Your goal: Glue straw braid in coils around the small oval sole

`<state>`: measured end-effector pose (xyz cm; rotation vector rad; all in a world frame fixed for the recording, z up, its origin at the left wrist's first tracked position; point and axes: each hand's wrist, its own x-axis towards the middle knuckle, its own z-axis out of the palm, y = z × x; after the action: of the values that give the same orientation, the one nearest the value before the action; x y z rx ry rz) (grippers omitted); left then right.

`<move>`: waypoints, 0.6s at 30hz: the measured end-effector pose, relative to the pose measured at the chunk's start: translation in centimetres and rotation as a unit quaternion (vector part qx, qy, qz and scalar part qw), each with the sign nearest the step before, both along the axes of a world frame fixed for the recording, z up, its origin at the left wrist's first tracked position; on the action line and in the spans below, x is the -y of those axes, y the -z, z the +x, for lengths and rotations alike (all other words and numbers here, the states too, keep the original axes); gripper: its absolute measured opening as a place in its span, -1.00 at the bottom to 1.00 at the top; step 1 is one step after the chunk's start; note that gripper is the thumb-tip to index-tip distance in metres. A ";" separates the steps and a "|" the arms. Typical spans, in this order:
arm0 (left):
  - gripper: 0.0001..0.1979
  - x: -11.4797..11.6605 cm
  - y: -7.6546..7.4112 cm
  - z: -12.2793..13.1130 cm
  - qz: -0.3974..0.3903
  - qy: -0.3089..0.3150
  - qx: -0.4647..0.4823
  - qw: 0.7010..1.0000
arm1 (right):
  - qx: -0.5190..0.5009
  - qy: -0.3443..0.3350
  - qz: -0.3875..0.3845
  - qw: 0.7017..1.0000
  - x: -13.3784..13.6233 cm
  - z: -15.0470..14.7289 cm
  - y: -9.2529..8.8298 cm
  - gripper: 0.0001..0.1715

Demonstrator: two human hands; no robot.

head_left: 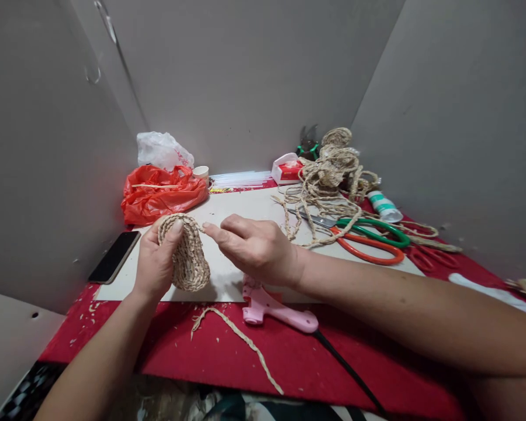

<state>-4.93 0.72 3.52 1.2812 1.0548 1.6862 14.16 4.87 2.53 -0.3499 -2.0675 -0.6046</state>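
Note:
My left hand (153, 260) grips a small oval woven piece (189, 260) of coiled braided straw cord, thumb over its near side and fingers behind. The piece is tilted up above a white board (232, 213). To its right, my right hand (260, 245) pinches the loose end of the braided cord (199, 227) at the upper rim, thumb and forefinger pressed together. Below that hand lies a pink hot glue gun (284, 313), its nozzle end partly hidden. A short loose length of straw braid (245, 341) rests on the red cloth near the front edge.
A heap of braided straw cord (333, 166) lies at the back right, near orange-and-green-handled scissors (363, 237) and a tape-wrapped roll (384, 206). Red (160, 196) and white (162, 149) plastic bags, a phone (115, 257) and glue sticks (241, 179) lie around. Grey panels (228, 76) enclose the table.

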 end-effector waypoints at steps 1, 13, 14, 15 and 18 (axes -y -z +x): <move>-0.79 0.0 0.0 0.1 0.001 -0.004 0.001 1.000 | 0.003 0.008 0.009 1.000 0.1 0.0 0.0 -0.67; -0.78 -0.1 0.4 0.7 -0.002 -0.052 0.001 0.999 | 0.017 0.023 0.003 1.000 0.3 -0.8 0.7 -0.66; -0.77 -0.1 0.4 0.7 -0.004 -0.053 0.000 0.999 | 0.013 0.011 -0.014 1.000 0.3 -0.9 0.9 -0.66; -0.77 -0.1 0.4 0.7 -0.006 -0.054 0.001 0.999 | 0.006 -0.001 -0.032 0.999 0.3 -1.0 1.0 -0.67; -0.75 -0.1 0.3 0.8 -0.012 -0.061 0.001 0.998 | -0.023 -0.023 -0.069 0.997 0.3 -1.1 1.3 -0.72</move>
<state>-4.14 0.81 3.23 1.2215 1.1695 1.7600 13.02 4.54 1.18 -0.3924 -2.0720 -0.4227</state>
